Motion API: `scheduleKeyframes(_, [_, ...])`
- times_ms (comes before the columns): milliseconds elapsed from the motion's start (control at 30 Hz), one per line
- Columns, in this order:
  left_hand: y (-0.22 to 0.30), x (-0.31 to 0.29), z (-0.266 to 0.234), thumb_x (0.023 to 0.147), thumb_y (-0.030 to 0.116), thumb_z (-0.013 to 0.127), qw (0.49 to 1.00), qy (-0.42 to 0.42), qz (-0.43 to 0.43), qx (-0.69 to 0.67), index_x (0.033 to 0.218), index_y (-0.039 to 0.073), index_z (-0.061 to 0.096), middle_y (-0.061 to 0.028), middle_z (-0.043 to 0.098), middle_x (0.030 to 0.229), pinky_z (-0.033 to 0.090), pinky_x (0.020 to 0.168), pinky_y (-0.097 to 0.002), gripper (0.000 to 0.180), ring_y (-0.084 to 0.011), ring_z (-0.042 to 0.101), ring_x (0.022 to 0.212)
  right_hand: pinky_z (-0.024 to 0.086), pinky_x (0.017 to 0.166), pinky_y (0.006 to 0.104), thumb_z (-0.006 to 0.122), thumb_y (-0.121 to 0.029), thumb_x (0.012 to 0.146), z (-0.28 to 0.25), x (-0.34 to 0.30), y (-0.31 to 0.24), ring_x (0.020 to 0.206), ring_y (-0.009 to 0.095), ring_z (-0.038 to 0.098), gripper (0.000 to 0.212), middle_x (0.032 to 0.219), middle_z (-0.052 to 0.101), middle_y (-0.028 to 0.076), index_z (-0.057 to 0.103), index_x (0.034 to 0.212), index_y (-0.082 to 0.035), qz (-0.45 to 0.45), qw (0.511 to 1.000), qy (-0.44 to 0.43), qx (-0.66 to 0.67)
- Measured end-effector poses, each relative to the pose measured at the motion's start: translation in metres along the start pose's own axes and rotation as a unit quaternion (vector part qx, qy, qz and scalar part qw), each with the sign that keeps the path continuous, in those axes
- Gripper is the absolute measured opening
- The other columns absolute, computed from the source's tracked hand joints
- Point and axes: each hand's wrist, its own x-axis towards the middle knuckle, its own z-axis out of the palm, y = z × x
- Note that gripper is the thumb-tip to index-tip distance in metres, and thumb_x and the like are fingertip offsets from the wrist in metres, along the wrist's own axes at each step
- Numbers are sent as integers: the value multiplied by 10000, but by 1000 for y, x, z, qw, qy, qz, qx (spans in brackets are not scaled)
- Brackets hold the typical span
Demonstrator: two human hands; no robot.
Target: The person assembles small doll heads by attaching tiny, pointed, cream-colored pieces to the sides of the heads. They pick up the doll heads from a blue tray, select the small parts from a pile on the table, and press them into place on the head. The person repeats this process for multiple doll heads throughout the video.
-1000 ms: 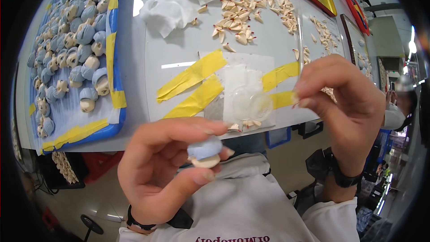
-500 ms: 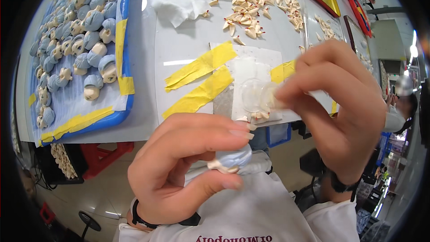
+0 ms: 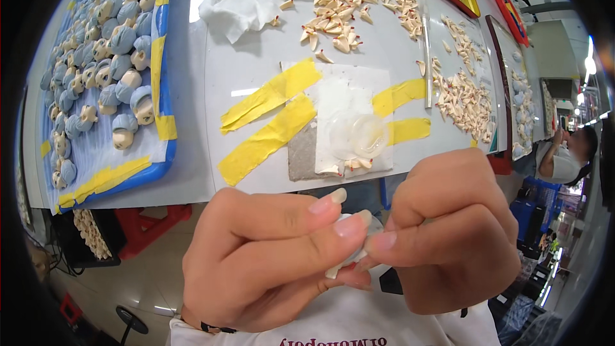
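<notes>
The left hand (image 3: 256, 256) pinches a small blue-and-cream doll head (image 3: 353, 258) between thumb and fingers, on the near side of the grey-and-white board (image 3: 301, 154); the right hand (image 3: 451, 237) meets it there, its thumb and curled fingers closed up against the head (whether they grip a smaller part is hidden). On the board sits a clear round dish (image 3: 369, 138), with several red-tipped cream pieces (image 3: 357, 164) along the board's near edge, and yellow tape strips (image 3: 269, 145) reach from its sides onto the worktop (image 3: 202, 109). Left of the board, a blue-rimmed tray (image 3: 169, 152) carries many similar heads (image 3: 120, 40). Beyond the board lie a loose heap (image 3: 333, 22) of cream pieces and a crumpled white cloth (image 3: 234, 13); another heap (image 3: 466, 106) spreads to its right.
</notes>
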Motion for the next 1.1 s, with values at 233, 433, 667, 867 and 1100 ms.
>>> scheduleKeyframes(233, [-16, 2, -11, 610, 155, 804, 1000, -21, -13, 17, 977, 5, 530, -136, 466, 916, 479, 567, -240, 482, -195, 572, 751, 394, 619, 243, 661, 46, 633, -31, 18, 18, 664, 140, 501, 186, 732, 544, 60, 569, 780, -20, 94, 995, 18, -21])
scheduleKeyframes(433, [-11, 3, -13, 651, -84, 703, 979, 71, -96, -165, 997, -26, 518, -134, 412, 1012, 537, 719, -266, 396, -213, 593, 854, 404, 625, 265, 633, -8, 641, -78, 63, 109, 662, 143, 518, 128, 701, 566, 42, 586, 759, -15, 105, 966, -66, -228])
scheduleKeyframes(667, [-9, 4, -15, 651, -93, 693, 977, 63, -119, -163, 981, -22, 531, -132, 424, 1009, 529, 735, -267, 375, -208, 592, 859, 381, 609, 247, 661, -22, 649, -65, 78, 119, 682, 146, 496, 127, 734, 555, 33, 554, 717, -27, 30, 941, -156, -298])
scheduleKeyframes(867, [-8, 3, -19, 652, -90, 692, 980, 46, -123, -149, 985, -14, 531, -130, 428, 1011, 507, 730, -260, 377, -197, 586, 857, 403, 596, 266, 631, -20, 680, -62, 67, 102, 634, 150, 508, 110, 690, 550, 61, 554, 755, 2, 81, 968, -112, -211])
scheduleKeyframes(1100, [-5, 2, -15, 650, -79, 701, 981, 56, -117, -145, 979, -5, 532, -125, 445, 993, 462, 646, -211, 378, -164, 575, 823, 410, 589, 257, 608, -2, 690, -54, 76, 114, 634, 146, 528, 101, 705, 569, 60, 565, 781, 7, 19, 975, -82, -206])
